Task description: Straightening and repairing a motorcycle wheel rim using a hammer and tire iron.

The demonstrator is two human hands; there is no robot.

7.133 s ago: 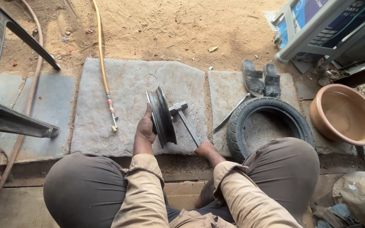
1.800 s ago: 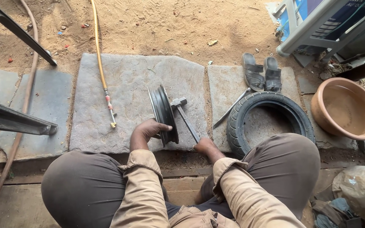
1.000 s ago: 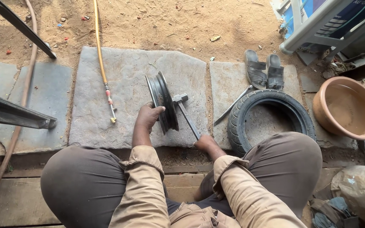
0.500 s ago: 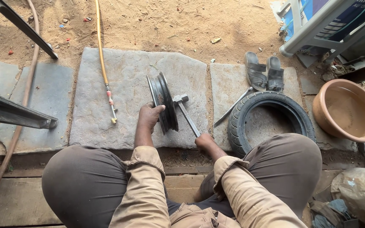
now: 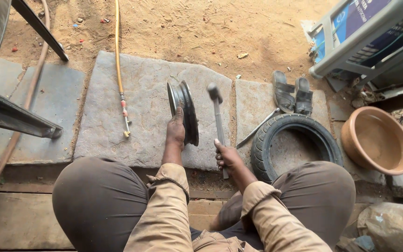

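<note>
Both hands work over a grey stone slab (image 5: pixel 108 107): the left hand (image 5: pixel 175 131) lies flat against a metal wheel rim (image 5: pixel 184 110) standing on edge near the slab's right edge, and the right hand (image 5: pixel 227 156) is closed around the handle of a hammer (image 5: pixel 218 119), its head raised just beside the rim. Off the slab's right edge lie a black tyre (image 5: pixel 295 142), a brown bowl (image 5: pixel 376 140) and a pair of sandals (image 5: pixel 292 93).

Materials and finishes at the stone slab.
Left hand (image 5: pixel 175 132) steadies a dull grey metal wheel rim (image 5: pixel 183 112) on a rough grey stone slab (image 5: pixel 103 116); right hand (image 5: pixel 227 156) grips a matt steel hammer (image 5: pixel 218 116); right of it, a matt black rubber tyre (image 5: pixel 295 144) and smooth brown plastic basin (image 5: pixel 376 140).
</note>
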